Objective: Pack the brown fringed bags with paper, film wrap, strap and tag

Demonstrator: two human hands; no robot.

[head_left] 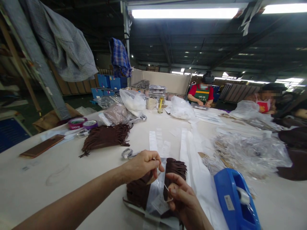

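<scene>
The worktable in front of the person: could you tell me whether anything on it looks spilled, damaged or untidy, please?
Nothing looks spilled. The tabletop has a faint curved mark at the left, perhaps a scuff or stain, and crumpled clear plastic lies in an untidy heap at the right.

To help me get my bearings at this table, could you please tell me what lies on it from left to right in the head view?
Brown phone, dark brown fringed bundle, clear jar with something yellow, whitish plastic bag, blue tape dispenser, dark brown pieces.
</scene>
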